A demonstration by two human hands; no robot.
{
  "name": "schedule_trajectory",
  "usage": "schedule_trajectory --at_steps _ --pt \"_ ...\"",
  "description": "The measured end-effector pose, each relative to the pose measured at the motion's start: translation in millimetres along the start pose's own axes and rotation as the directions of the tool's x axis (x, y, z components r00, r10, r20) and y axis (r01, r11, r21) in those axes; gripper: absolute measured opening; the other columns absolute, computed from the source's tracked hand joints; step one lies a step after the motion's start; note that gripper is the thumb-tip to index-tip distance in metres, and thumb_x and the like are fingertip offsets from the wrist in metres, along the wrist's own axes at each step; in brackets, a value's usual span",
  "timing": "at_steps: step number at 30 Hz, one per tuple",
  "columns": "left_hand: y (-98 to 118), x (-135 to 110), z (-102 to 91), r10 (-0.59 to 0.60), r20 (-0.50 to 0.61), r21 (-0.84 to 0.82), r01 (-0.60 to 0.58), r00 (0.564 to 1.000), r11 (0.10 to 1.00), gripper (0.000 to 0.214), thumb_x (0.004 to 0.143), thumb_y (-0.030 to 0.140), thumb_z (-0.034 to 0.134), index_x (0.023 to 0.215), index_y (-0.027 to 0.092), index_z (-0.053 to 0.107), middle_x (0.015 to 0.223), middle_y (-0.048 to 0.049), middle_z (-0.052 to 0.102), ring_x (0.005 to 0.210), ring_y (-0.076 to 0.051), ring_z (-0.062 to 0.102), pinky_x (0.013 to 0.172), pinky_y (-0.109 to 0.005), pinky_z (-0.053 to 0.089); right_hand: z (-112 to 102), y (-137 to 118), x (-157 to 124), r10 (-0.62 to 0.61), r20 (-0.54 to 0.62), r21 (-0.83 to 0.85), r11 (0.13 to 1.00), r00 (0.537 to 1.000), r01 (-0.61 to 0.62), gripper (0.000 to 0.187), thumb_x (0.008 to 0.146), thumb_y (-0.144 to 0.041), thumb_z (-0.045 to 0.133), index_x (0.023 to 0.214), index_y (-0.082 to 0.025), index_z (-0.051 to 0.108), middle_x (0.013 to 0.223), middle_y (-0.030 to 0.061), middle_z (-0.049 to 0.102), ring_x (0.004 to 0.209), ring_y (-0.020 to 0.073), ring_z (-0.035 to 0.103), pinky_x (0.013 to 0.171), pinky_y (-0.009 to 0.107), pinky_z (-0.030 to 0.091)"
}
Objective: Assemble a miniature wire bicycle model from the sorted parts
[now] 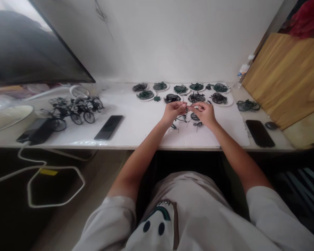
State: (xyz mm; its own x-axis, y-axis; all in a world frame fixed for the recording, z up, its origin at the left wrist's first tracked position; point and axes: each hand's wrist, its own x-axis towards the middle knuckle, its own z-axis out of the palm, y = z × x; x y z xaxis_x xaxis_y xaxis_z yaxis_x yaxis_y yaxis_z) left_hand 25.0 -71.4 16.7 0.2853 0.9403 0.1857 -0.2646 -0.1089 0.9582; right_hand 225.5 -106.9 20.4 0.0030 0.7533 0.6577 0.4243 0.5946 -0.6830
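Note:
Above the white table my left hand (175, 111) and my right hand (202, 112) meet fingertip to fingertip, both pinched closed. Something small and dark sits between them, too small and blurred to name. Just beneath the hands lie loose dark parts of a miniature bicycle: a thin frame piece (181, 119), a small wheel (195, 116) and a little dark part (198, 124). Right behind my fingers are round white plates with dark bicycle parts (197, 97) heaped on them.
Several assembled miniature bicycles (75, 108) stand at the left, near a black power adapter (36, 131) and a phone (109, 127). To the right lie another phone (260, 133), a dark rounded object (271, 125) and a miniature bicycle (248, 105). A monitor (42, 45) overhangs the left side.

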Motion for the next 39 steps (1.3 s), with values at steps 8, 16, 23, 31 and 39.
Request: schedule_trajectory --at_steps 8,16,23,31,39 --pt "0.4 -0.3 2.7 -0.053 0.032 0.042 0.051 0.998 0.998 0.062 0.073 0.061 0.099 0.107 0.014 0.077 0.096 -0.0098 0.084 0.086 -0.02 0.081 0.079 -0.029 0.064 0.0 -8.1 -1.7 0.027 0.061 0.019 0.999 0.998 -0.028 0.048 0.087 -0.069 0.081 0.091 -0.022 0.081 0.059 -0.0076 0.028 0.057 0.0129 0.028 0.06 0.032 0.03" --pt "42.8 -12.8 -12.9 0.117 0.039 0.581 -0.118 0.992 0.805 0.041 0.092 0.052 0.084 0.112 0.018 0.075 0.08 -0.007 0.078 0.056 -0.017 0.069 0.059 -0.029 0.051 -5.3 0.4 1.5 0.092 -0.006 0.042 0.995 0.996 -0.091 0.041 0.088 -0.061 0.081 0.091 -0.02 0.078 0.062 -0.0082 0.028 0.057 0.0119 0.027 0.06 0.031 0.03" --pt "62.7 -26.0 -17.6 -0.212 -0.044 0.929 0.118 0.976 0.35 0.059 0.083 0.066 0.084 0.052 0.021 0.064 0.054 -0.0103 0.064 0.054 -0.024 0.063 0.065 -0.037 0.047 -5.3 -3.5 -1.1 0.057 0.054 -0.167 0.985 0.997 -0.048 0.047 0.094 -0.066 0.073 0.094 -0.019 0.078 0.06 -0.0054 0.038 0.059 0.0138 0.032 0.061 0.031 0.034" --pt "35.8 -13.8 -13.3 -0.178 -0.139 0.962 0.176 0.974 0.208 0.054 0.074 0.066 0.091 0.057 0.021 0.066 0.064 -0.0142 0.067 0.086 -0.039 0.074 0.085 -0.044 0.055 -5.5 -4.5 0.5 0.055 0.1 -0.242 0.97 0.994 -0.029 0.052 0.095 -0.07 0.068 0.095 -0.018 0.078 0.062 -0.0021 0.048 0.063 0.0158 0.04 0.063 0.031 0.041" --pt "36.1 -14.3 -9.1 -0.233 -0.044 0.954 0.11 0.972 0.279 0.034 0.088 0.05 0.082 0.075 0.019 0.08 0.07 -0.0128 0.075 0.073 -0.03 0.073 0.076 -0.039 0.055 -6.0 -5.4 -0.6 0.088 0.18 -0.283 0.959 0.98 -0.034 0.05 0.096 -0.064 0.068 0.099 -0.016 0.08 0.067 0.0055 0.063 0.066 0.0209 0.059 0.065 0.031 0.043"
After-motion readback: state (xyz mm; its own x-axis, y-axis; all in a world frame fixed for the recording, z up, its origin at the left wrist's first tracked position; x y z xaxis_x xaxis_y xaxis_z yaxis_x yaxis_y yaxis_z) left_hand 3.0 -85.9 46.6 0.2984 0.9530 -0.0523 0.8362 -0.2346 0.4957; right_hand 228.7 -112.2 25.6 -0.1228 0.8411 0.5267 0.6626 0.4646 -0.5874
